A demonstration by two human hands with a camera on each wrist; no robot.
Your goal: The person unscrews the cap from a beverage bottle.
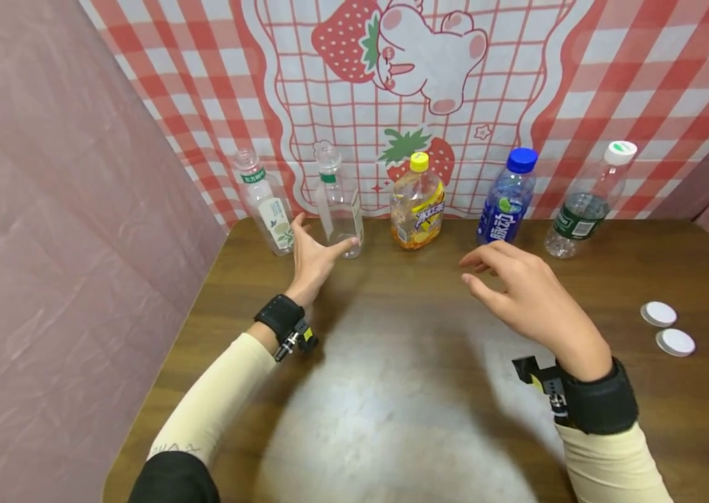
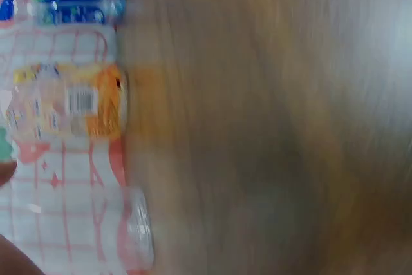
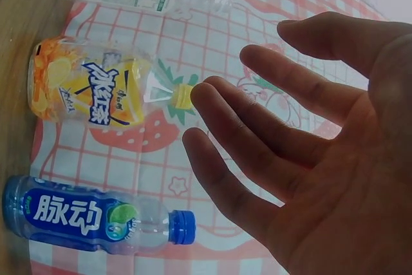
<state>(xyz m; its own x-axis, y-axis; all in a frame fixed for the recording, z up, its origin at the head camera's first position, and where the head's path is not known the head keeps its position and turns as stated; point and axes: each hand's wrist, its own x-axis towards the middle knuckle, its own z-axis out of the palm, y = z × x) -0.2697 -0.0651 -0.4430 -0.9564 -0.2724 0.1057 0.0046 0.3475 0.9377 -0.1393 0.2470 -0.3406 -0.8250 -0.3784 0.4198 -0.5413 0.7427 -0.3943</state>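
In the head view my left hand (image 1: 313,262) reaches between two uncapped clear bottles, thumb and fingers spread wide. Its thumb overlaps the second clear bottle (image 1: 338,202), which has a green neck band. Beyond the fingers, the leftmost clear bottle (image 1: 266,202) shows a pale leaf label. My right hand (image 1: 527,297) hovers over the table in front of the blue-capped bottle (image 1: 508,202), fingers loosely bent and holding nothing. The right wrist view shows its spread fingers beside the yellow-capped iced tea bottle (image 3: 96,88). The left wrist view is blurred, with only fingertips at its left edge.
A white-capped bottle (image 1: 587,206) with a green label ends the row at the back right. Two white lids (image 1: 659,314) lie on the brown table (image 1: 392,300) at the right. Behind the row hangs a red checked cloth (image 1: 203,91); a pink curtain (image 1: 77,244) borders the left.
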